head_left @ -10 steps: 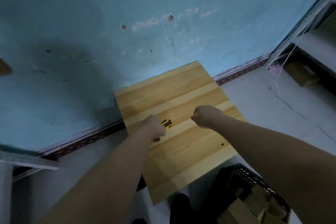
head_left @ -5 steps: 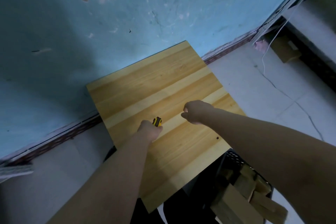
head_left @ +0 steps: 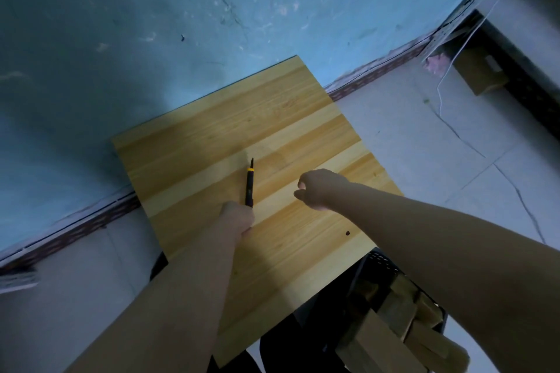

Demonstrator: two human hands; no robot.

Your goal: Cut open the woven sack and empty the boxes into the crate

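Blue plaster wall (head_left: 212, 9) and pale floor surround a wooden tabletop (head_left: 272, 136). No woven sack is visible. A black-and-yellow utility knife (head_left: 249, 183) is gripped at its near end by the left hand (head_left: 236, 218), blade pointing far, over the table. The right hand (head_left: 321, 188) is loosely curled, holding nothing. At near right a black crate (head_left: 385, 263) contains cardboard boxes (head_left: 394, 327), judged light and stiff; these are best taken by their long sides. The knife handle appears rigid, and the blade is to be kept away from the fingers
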